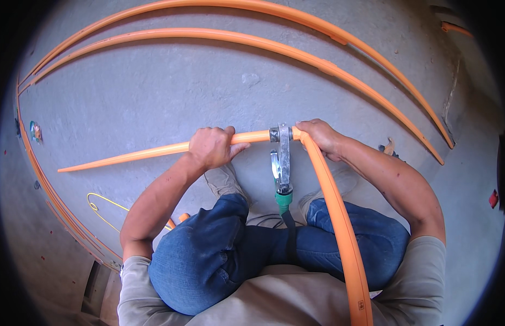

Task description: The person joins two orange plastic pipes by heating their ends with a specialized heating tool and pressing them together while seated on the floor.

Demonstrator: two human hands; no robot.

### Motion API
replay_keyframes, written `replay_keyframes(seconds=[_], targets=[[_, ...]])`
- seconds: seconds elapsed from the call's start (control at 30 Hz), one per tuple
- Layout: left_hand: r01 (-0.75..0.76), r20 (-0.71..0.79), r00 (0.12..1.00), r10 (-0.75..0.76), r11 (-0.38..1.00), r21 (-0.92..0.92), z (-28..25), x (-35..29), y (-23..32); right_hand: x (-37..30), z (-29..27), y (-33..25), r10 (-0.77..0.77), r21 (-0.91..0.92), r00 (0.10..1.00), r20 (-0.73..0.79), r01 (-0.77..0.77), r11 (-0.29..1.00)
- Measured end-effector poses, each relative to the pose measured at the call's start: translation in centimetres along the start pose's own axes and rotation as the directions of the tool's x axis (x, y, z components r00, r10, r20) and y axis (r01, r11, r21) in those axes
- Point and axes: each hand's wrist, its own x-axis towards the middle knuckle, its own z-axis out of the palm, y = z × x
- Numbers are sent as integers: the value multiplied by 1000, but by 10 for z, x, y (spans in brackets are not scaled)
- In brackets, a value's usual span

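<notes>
Between my knees, a pipe welding iron [284, 163] with a metal heating plate and a green handle [283, 202] stands plate upward. My left hand [212, 148] is closed round a straight orange pipe [138, 156], whose right end meets the dark round socket [273, 135] on the plate's left face. On the other side, my right hand [320, 137] grips an orange elbow fitting [299, 133] against the plate's right face. A second orange pipe [339, 228] runs from that elbow over my right thigh to the lower edge. My fingers hide part of the elbow.
Two long joined orange pipes [198, 33] lie across the concrete floor [155, 98] beyond my hands. More thin orange pipes [43, 179] line the left side. A yellow wire [107, 196] curls left of my knee; a small red object [493, 199] lies far right.
</notes>
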Motion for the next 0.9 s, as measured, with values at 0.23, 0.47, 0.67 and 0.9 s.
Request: replay_keyframes(seconds=[0.23, 0.47, 0.67, 0.9], targets=[[4, -5, 1000, -4, 1000, 10, 1, 0, 0, 3, -2, 1, 15, -8, 1000, 24, -15, 1000], [-22, -55, 998, 24, 1000, 22, 5, 0, -3, 1, 1, -1, 30, 0, 999, -17, -30, 1000], [-27, -88, 996, 29, 999, 19, 7, 0, -2, -1, 1, -2, 10, 2, 1000, -12, -10, 1000], [-28, -74, 997, 28, 1000, 5, 7, 1, -3, 3, 0, 0, 11, -1, 1000, 4, -11, 1000]])
